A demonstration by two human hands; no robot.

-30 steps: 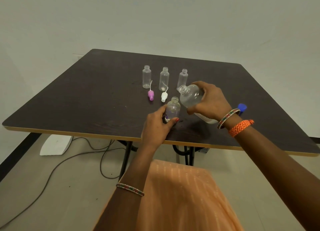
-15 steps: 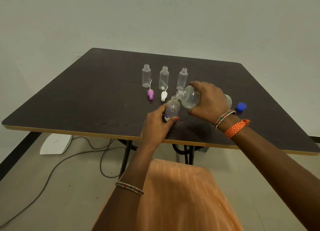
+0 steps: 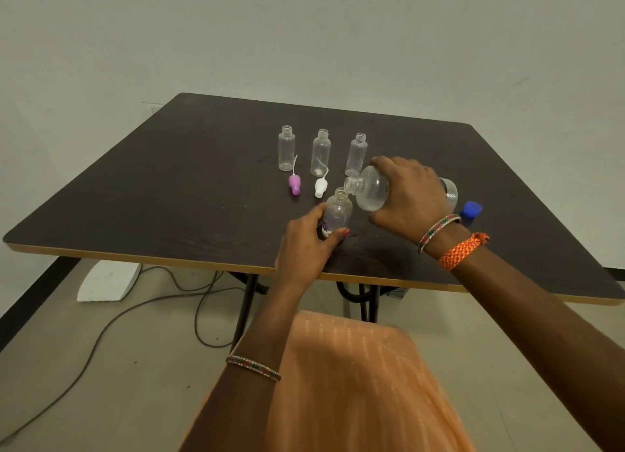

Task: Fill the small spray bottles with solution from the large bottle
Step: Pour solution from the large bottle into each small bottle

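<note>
We see a dark brown table (image 3: 169, 187) with a pale edge band filling the middle of the frame, set on black metal legs (image 3: 244, 302). Three clear small bottles stand upright and uncapped in a row above centre: the left bottle (image 3: 286, 148), the middle bottle (image 3: 320, 152) and the right bottle (image 3: 356, 154), each apart from its neighbour. Just below them lie a pink spray cap (image 3: 294, 183) and a white spray cap (image 3: 320, 186), each on its side with its thin tube pointing up-frame. Nearer centre a fourth small bottle (image 3: 338, 209) stands on the tabletop. At the right a blue cap (image 3: 472, 209) rests on the surface.
</note>
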